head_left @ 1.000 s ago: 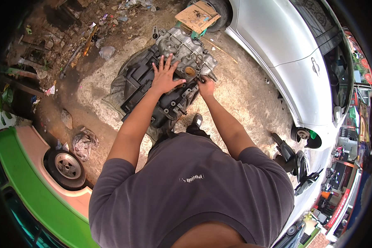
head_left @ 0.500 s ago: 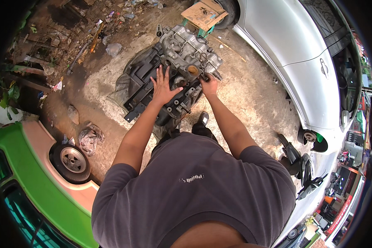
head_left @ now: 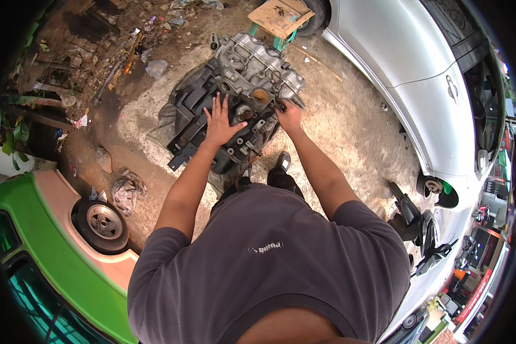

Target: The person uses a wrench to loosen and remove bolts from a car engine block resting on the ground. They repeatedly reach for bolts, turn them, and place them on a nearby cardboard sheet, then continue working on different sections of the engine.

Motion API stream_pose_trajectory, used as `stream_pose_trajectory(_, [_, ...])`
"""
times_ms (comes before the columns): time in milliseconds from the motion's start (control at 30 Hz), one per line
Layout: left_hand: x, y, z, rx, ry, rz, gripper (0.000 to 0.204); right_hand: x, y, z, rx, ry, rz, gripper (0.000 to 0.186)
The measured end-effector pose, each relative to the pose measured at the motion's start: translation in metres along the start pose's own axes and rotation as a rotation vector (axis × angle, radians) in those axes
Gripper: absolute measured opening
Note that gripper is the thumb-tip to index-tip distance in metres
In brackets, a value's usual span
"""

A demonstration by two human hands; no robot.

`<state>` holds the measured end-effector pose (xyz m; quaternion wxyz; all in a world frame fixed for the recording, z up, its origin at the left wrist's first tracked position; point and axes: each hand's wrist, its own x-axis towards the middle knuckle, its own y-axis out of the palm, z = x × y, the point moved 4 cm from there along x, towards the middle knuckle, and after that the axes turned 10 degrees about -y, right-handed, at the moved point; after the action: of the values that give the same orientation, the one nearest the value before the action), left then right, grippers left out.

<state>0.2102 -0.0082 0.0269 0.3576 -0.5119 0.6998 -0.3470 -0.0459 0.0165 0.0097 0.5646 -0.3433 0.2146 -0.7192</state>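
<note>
A grey metal car engine (head_left: 242,59) with dark lower parts stands on the ground in front of me, on top of a crumpled dark sheet (head_left: 165,117). My left hand (head_left: 219,121) lies on its near side, fingers spread and palm down, with the thumb pointing toward a round metal part. At the engine's right edge, close to a round opening (head_left: 261,96), my right hand (head_left: 290,115) is closed, its fingers curled in against a small dark part. What exactly those fingers hold is hidden by the hand and the engine.
A silver car (head_left: 384,46) stands along the right side. To the left are a green and pink vehicle (head_left: 51,241) and its wheel (head_left: 100,225). A small stool with a wooden top (head_left: 281,17) stands beyond the engine. Litter and a plastic bag (head_left: 157,69) lie at far left.
The whole view has shifted slightly, so the engine sits a little further left in it. Both hands keep nearly the same places on the engine.
</note>
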Motion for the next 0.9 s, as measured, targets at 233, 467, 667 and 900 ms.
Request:
stream_pose_trajectory(233, [0.0026,-0.0005,0.0057,-0.014,0.042,0.016,0.115,-0.0002,0.0064,-0.0009,0.094,0.034,-0.035,0.036])
stream_pose_trajectory(467, [0.0034,-0.0028,0.0068,0.000,0.033,0.043,0.114,-0.0021,0.0075,-0.0058,0.128,-0.017,-0.051,0.035])
stream_pose_trajectory(667, [0.0026,-0.0040,0.0049,0.004,0.012,0.058,0.114,-0.0021,0.0014,-0.0044,0.096,-0.133,-0.041,0.035])
stream_pose_trajectory(900, [0.0023,-0.0058,0.0033,-0.006,0.030,0.040,0.114,0.0006,0.0045,-0.0075,0.013,-0.069,0.011,0.035])
